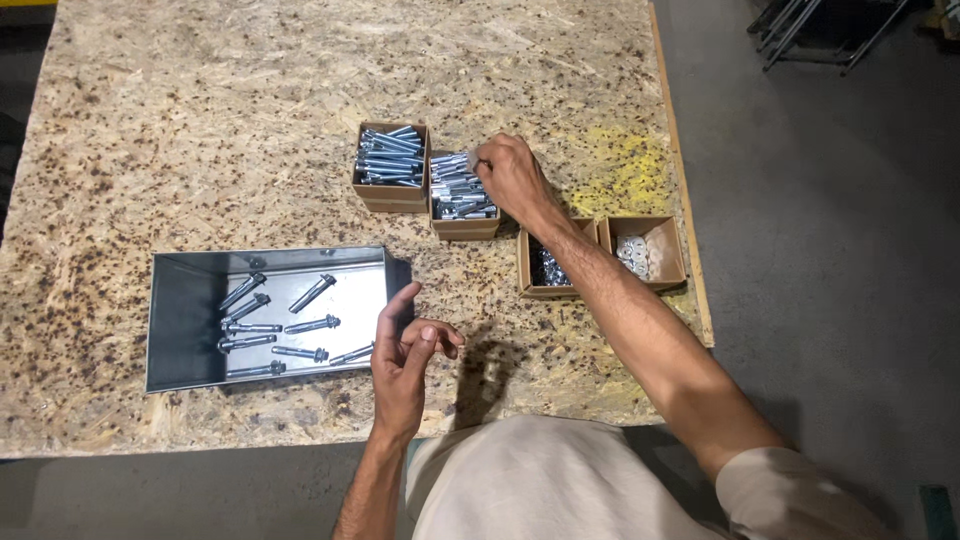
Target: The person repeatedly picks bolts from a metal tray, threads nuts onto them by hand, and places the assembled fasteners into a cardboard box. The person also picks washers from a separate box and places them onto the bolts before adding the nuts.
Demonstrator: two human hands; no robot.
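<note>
Left hand: hovers near the worktop's near edge, just off the right end of the metal tray; fingers loosely curled, palm up, holding nothing.
Metal tray: toward the near left corner of the chipboard worktop; about nine assembled anchor bolts lie loose in it.
Nut box and washer box: side by side by the right edge, partly behind the right forearm.
Right hand: reaches to the middle of the board; fingertips pinch the end of one bolt in the right bolt box.
Left bolt box: touching the right one, untouched.
Step, as judged: picking a fresh bolt.
Next move, as judged: lift it clear of its neighbours and bring it near, where the free hand can meet it.
</note>
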